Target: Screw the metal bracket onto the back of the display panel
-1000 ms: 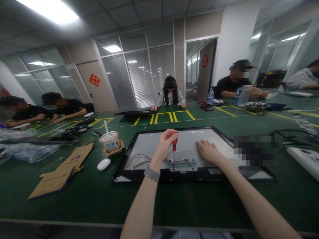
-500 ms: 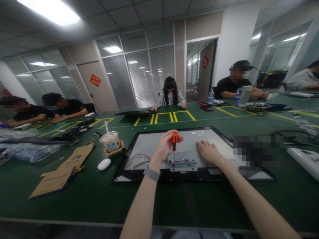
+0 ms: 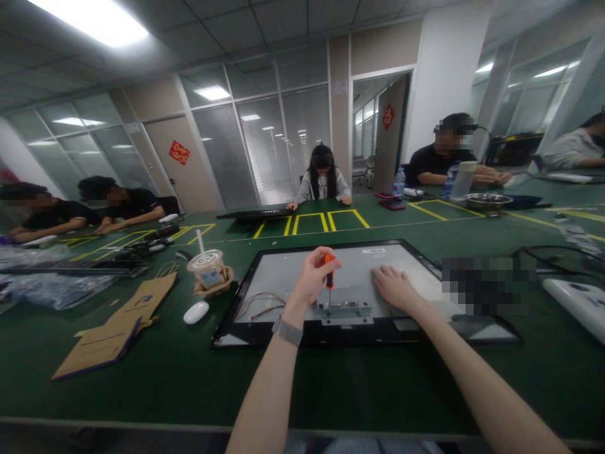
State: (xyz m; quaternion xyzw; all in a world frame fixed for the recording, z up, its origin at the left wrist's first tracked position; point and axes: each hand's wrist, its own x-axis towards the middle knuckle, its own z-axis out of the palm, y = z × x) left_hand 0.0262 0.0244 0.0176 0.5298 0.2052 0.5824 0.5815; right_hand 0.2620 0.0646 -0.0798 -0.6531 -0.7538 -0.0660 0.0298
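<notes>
Upright, orange screwdriver (image 3: 329, 263) in left hand (image 3: 309, 279), over metal bracket (image 3: 345, 311)

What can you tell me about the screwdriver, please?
The screwdriver is small, with an orange handle, a dark collar and a thin metal shaft. It stands upright, tip down on the grey metal bracket at the near edge of the panel. The left hand is closed around its handle.

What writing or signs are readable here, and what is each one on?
Nothing can be read for sure.
Left red diamond sign: gold mark, blurred.
Right red diamond sign: blurred.
Cup label: too small.
White sticker on the panel: too small.
</notes>
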